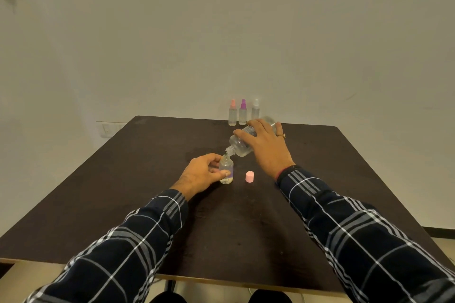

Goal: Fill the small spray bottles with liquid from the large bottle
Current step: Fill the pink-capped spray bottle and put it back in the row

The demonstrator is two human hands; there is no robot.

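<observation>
Dark table (147, 179) bears open bottle (226, 170), pink cap (249, 176), three spray bottles (242, 113).

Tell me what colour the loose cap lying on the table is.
Pink: the loose cap lies right of the open small bottle, in the head view.

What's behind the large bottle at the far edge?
Three small spray bottles in a row: pink-capped bottle, purple-capped bottle, white-capped bottle. The right hand, gripping the tilted large bottle, covers the white-capped bottle's base; its fill level is hidden.
</observation>
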